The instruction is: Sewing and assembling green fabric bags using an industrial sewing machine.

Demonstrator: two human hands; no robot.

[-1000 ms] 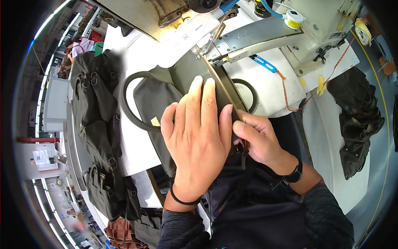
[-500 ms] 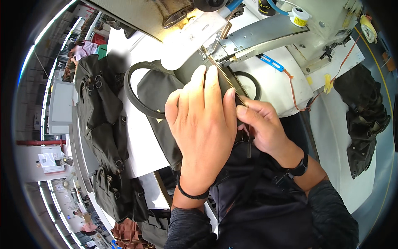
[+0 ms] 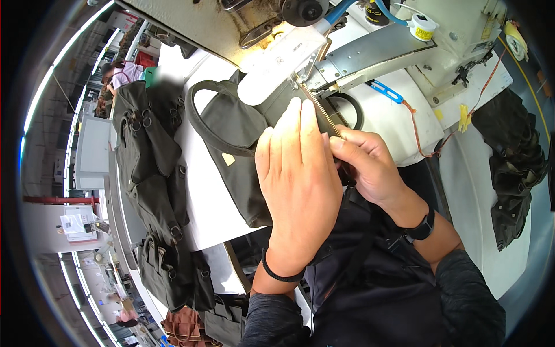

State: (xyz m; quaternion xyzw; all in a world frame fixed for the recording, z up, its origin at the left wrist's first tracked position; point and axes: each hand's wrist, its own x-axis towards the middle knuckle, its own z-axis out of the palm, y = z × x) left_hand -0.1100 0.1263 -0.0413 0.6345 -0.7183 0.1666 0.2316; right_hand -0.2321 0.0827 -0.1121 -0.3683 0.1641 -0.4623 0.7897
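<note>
Your left hand [image 3: 298, 173] lies flat and open, palm down, fingers together and stretched toward 12 o'clock, pressing on the dark olive bag [image 3: 237, 144] that rests on the white bench [image 3: 202, 196]. The fingertips reach almost to the metal zipper [image 3: 321, 110], which runs as a thin toothed line from the sewing machine [image 3: 358, 52] at 12 o'clock down toward your right hand. Your right hand [image 3: 367, 165] sits just at 3 o'clock of the left one, touching it, with fingers curled closed and pinching the zipper's lower end and the dark fabric along it. The bag's looped handle [image 3: 202, 124] arcs out at 9 o'clock of your left hand, lying on the bench. A black band circles your left wrist and a dark watch [image 3: 421, 226] sits on your right wrist.

At 9 o'clock, well apart from your hands, a stack of finished dark bags [image 3: 150, 173] with metal rings lies along the bench edge. At 3 o'clock, more dark fabric pieces [image 3: 514, 173] are heaped on the far side of the bench. A blue clip [image 3: 384, 91] lies near the machine's plate at 1 o'clock, beside an orange cord [image 3: 419, 133].
</note>
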